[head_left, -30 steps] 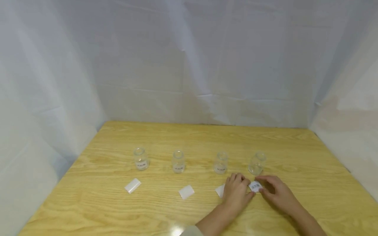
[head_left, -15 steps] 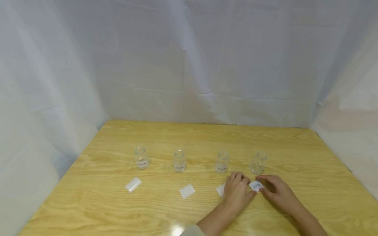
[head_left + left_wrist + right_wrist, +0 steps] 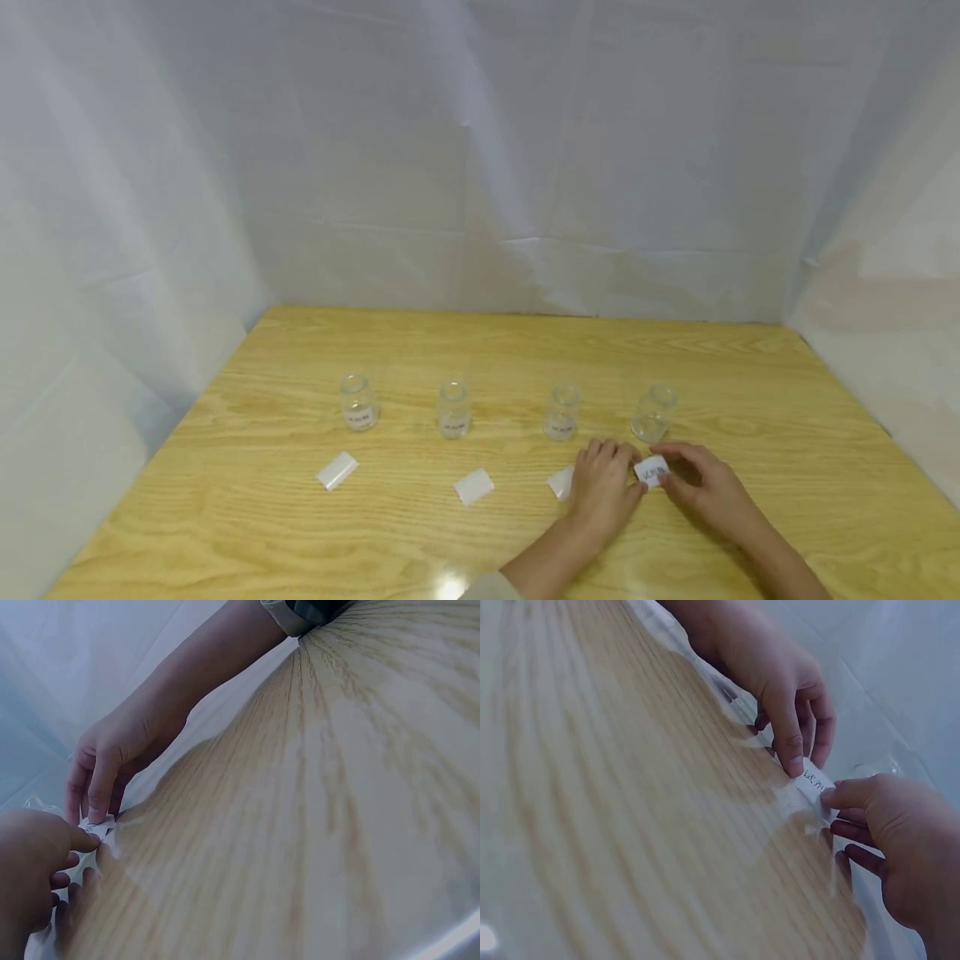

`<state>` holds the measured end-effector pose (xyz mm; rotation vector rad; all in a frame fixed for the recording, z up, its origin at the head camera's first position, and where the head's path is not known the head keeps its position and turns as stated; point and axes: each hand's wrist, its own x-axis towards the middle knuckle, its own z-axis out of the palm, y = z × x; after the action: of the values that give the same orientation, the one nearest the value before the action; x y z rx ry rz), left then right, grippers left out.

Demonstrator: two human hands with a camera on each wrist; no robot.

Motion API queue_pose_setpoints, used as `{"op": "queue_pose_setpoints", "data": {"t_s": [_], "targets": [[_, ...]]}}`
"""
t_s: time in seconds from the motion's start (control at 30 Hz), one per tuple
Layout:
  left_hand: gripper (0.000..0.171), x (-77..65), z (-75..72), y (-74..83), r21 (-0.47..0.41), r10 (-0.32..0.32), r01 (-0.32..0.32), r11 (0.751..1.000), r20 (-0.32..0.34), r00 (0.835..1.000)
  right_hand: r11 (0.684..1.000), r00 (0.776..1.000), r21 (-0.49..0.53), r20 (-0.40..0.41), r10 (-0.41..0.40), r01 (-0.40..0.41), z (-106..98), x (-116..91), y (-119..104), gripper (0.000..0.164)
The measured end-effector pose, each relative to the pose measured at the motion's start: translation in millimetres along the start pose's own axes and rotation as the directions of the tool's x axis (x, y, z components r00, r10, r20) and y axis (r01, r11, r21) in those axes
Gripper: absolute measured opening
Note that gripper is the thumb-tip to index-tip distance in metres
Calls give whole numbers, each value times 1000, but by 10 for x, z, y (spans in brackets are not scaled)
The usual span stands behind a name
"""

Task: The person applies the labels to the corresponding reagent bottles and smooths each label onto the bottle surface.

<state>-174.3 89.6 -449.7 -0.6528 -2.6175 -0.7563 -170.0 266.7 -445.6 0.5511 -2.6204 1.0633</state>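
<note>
Both hands meet over a small white label (image 3: 651, 472) with dark handwritten characters. Its left edge is pinched by my left hand (image 3: 603, 492), thumb toward me. My right hand (image 3: 708, 483) pinches the right edge between thumb and index finger. In the right wrist view the label (image 3: 814, 782) is stretched between the two thumbs, standing slightly tilted close over the table. Just behind the hands stands a clear glass jar (image 3: 653, 415) with no label showing on it. Part of a white paper piece (image 3: 560, 483) shows beside the left hand, which hides the rest.
Left of that jar, a row of similar glass jars carries written labels: one jar (image 3: 562, 414), another (image 3: 453, 411) and the leftmost (image 3: 359, 404). Two more white pieces, one paper (image 3: 474, 487) and one glossy (image 3: 337, 471), lie in front on the wooden table (image 3: 300, 533).
The label has tilted up a little and shifted slightly right between the fingers. Both hands stay almost in place; jars and white pieces lie as before.
</note>
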Motion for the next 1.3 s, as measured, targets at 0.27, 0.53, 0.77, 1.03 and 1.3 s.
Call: {"op": "queue_pose_setpoints", "data": {"t_s": [0.27,0.53,0.77,1.03,1.3], "targets": [[11,50,27,30,-372,-127,96,923,-58,990,981,996,193,-88,-2,19,1,7,-31,20],[6,73,2,65,-672,-251,194,714,13,968,931,985,357,-171,-13,75,-9,28,-32,17],[5,75,-4,85,-740,-274,221,636,50,960,903,985,426,-172,34,43,-26,31,-36,15],[4,64,-16,85,-772,-256,232,591,94,962,898,987,439,-150,56,16,-46,34,-41,15],[6,68,-17,69,-777,-179,195,598,108,978,898,988,440,-144,62,8,-52,48,-41,15]]}}
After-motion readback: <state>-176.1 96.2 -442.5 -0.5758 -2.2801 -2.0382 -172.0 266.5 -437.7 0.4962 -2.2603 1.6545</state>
